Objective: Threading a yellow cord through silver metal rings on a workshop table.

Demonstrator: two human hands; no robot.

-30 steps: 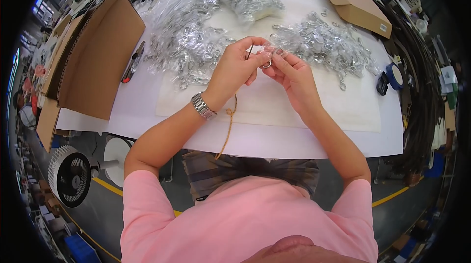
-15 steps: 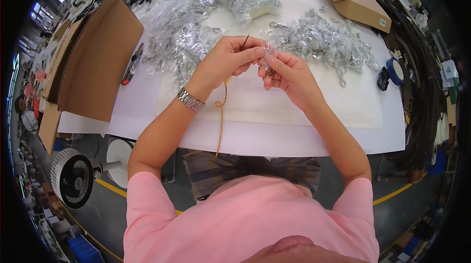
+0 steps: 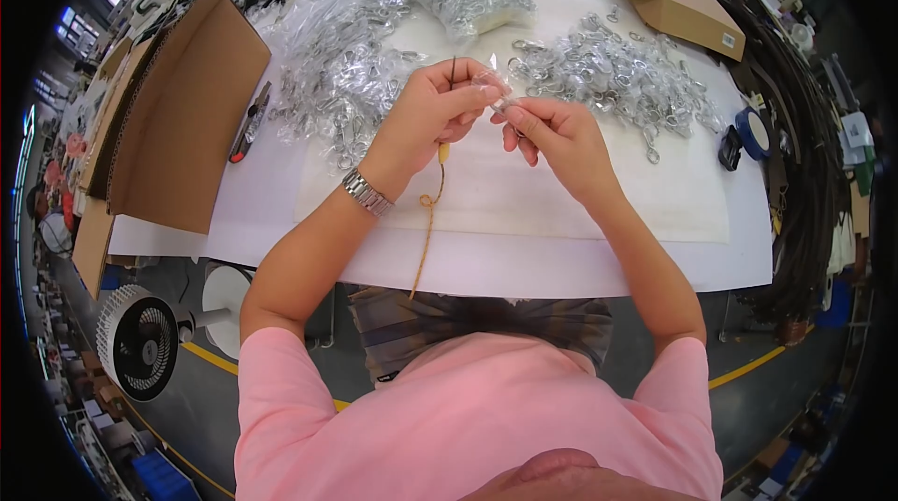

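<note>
My left hand [image 3: 426,113] is closed, pinching one end of a small clear plastic wrapper [image 3: 489,82] between thumb and forefinger. Tucked in the same hand is a thin dark-tipped tool with a yellow end [image 3: 443,153], from which a knotted yellow cord [image 3: 426,239] trails toward the table's front edge. My right hand [image 3: 561,131] is closed on a small metal piece at the wrapper's other end, mostly hidden by the fingers. To the right behind the hands lies a pile of metal snap hooks in clear wrappers [image 3: 617,80]; another wrapped pile [image 3: 346,80] lies left.
A filled clear bag [image 3: 472,0] lies at the back. An upright cardboard box [image 3: 187,117] stands left, beside a red-and-black utility knife [image 3: 251,125]. A cardboard carton [image 3: 669,0] sits back right; blue tape [image 3: 752,134] lies at the right edge. A fan [image 3: 138,342] stands below left.
Both hands have shifted slightly up, the left one also tilting. The wrapper now stretches between the fingertips, and the right fingers have turned, hiding more of the metal piece.
</note>
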